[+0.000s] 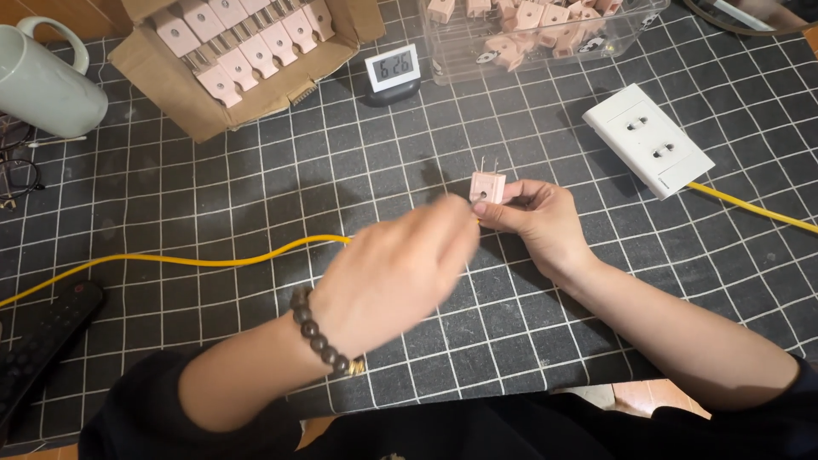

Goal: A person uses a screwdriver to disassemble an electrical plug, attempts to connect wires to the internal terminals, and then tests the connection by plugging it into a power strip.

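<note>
Plug (487,187), pink with prongs up, is being pinched in the right hand (537,223) above the surface (596,290) while the blurred left hand (396,273), grip indiscernible, is working the yellow cable (213,258) end into it, requiring steady alignment.

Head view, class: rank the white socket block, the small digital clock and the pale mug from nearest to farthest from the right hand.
From the right hand:
1. White socket block, to its upper right.
2. Small digital clock, beyond, upper middle.
3. Pale mug, far left corner.

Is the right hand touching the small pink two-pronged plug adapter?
Touching. The head view shows the right hand's thumb and fingers pinching the pink plug adapter, prongs up.
</note>
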